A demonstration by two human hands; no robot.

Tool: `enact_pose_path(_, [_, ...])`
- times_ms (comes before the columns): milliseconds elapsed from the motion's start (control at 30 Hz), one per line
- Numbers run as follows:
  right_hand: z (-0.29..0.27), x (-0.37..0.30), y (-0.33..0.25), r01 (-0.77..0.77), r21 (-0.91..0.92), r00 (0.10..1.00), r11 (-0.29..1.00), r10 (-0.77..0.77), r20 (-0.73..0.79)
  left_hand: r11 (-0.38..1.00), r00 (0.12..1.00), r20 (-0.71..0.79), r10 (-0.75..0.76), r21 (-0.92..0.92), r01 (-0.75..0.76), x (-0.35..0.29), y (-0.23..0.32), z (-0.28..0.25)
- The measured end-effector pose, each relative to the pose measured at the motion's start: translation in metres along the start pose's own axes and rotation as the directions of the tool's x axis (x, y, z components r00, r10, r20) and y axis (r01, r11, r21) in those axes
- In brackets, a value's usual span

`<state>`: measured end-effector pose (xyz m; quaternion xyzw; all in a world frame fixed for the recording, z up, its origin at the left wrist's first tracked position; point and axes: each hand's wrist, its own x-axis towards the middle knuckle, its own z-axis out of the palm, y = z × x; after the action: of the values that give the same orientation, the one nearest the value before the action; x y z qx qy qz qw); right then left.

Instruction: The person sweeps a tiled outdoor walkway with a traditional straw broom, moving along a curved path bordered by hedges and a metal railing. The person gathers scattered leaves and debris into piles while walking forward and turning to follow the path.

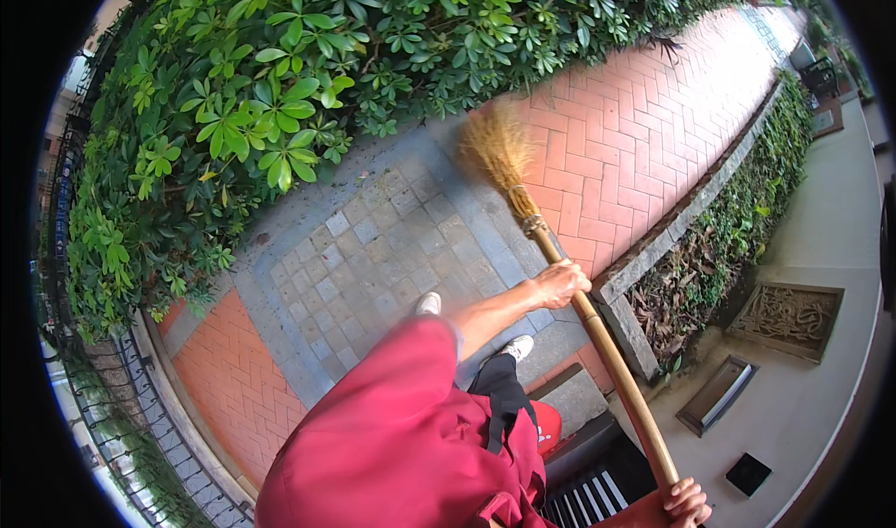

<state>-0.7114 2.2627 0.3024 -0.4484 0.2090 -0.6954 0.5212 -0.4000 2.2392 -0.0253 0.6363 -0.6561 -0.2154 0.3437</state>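
I hold a straw broom with a long bamboo handle (611, 354). It slants from the lower right up toward the middle of the path. My left hand (562, 284) is wrapped round the handle partway down, below the tied neck of the broom. Near the handle's upper end, at the bottom right of the picture, my right hand (686, 503) grips it too. The bristles (497, 147) fan out at the foot of the hedge, over the border between grey paving and red bricks, and look slightly blurred.
A dense green hedge (280, 90) lines the far and left side. Red herringbone bricks (644, 127) run away to the upper right beside a stone-edged planting strip (737, 220). A pale wall (803, 397) stands at right, and a black metal fence (154, 407) curves along the lower left.
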Motion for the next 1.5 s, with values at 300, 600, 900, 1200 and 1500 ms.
enact_pose_path(300, [0.136,-0.063,0.103,-0.547,0.065,0.780,0.835,0.480,0.401,0.879,0.836,-0.277,-0.473,-0.083,0.470,-0.312,-0.038,-0.114])
enact_pose_path(600, [0.091,-0.091,0.047,-0.552,0.197,0.763,0.811,0.395,0.512,0.839,0.768,-0.413,-0.489,0.018,0.544,-0.400,0.074,-0.137])
enact_pose_path(900, [-0.065,-0.072,-0.192,-0.186,0.299,0.976,0.936,0.139,0.170,0.990,0.989,-0.092,-0.112,-0.099,0.103,-0.285,0.226,-0.010])
enact_pose_path(1200, [-0.028,-0.156,-0.222,0.232,-0.044,0.966,0.972,-0.236,-0.108,0.986,0.988,-0.006,0.154,-0.062,-0.154,-0.174,0.183,0.024])
enact_pose_path(1500, [0.088,-0.243,-0.117,-0.321,0.009,0.853,0.947,0.285,0.436,0.945,0.925,-0.217,-0.313,-0.165,0.281,-0.500,0.110,-0.058])
